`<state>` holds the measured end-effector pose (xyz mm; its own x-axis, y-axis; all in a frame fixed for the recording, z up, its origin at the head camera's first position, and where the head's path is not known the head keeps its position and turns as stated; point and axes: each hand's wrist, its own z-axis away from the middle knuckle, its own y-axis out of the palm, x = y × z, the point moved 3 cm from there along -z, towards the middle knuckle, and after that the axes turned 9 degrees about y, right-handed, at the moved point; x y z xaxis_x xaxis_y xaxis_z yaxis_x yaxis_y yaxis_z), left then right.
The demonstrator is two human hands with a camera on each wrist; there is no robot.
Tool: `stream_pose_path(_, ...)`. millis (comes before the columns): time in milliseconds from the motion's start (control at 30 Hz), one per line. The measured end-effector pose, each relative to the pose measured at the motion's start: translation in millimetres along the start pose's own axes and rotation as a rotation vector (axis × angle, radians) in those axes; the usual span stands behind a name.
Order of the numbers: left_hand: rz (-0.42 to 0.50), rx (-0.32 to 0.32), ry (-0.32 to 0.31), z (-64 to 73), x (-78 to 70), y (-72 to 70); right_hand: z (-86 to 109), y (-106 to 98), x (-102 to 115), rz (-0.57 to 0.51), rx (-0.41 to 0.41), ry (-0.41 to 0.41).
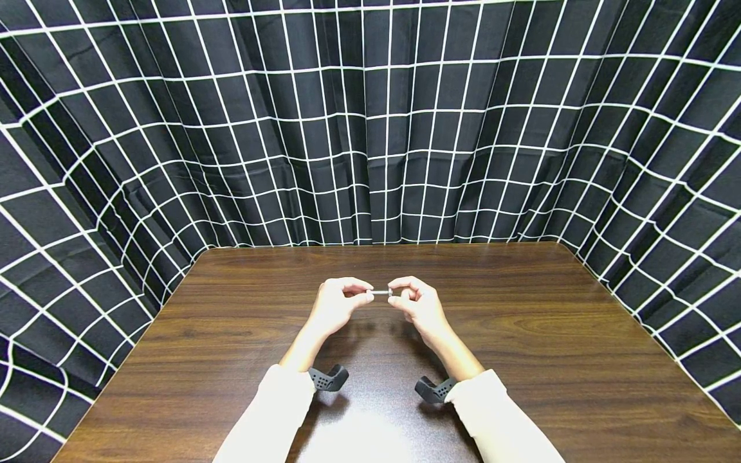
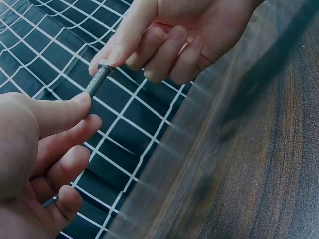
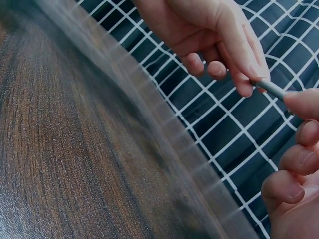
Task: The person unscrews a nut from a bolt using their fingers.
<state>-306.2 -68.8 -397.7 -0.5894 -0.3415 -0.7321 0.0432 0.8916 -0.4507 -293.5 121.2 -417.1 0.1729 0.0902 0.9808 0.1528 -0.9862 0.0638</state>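
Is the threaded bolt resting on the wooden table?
No, the left hand and the right hand hold the bolt between them, above the table.

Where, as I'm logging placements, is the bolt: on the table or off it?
Off the table: the left hand and right hand hold the bolt up, and both wrist views show it against the curtain.

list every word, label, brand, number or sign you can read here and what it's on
None: no readable text in any view.
Grey threaded metal rod: no lettering visible; any tiny mark would be too small to read.
Dark grey perforated wristbands: only holes visible.
Black fabric curtain: white grid lines only.
Brown wooden tabletop: grain only.
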Motion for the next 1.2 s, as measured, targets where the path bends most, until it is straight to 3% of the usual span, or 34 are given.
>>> stream_pose_path(233, -0.008, 0.006, 0.008, 0.0, 0.2, 1.0, -0.9, 1.0, -3.4, 0.022, -0.018, 0.066)
stream_pose_path(433, 0.011, -0.002, 0.006, -0.2, 2.0, 2.5, -1.5, 0.9, -4.8, 0.131, -0.081, 0.117)
stream_pose_path(667, 0.015, 0.000, 0.008, -0.1, 1.4, 3.0, -0.8, 1.7, -4.3, 0.226, -0.100, 0.128)
stream_pose_path(1200, 0.025, -0.009, 0.004, 0.1, 2.1, 2.3, -0.2, 0.8, -2.4, 0.133, -0.084, 0.111)
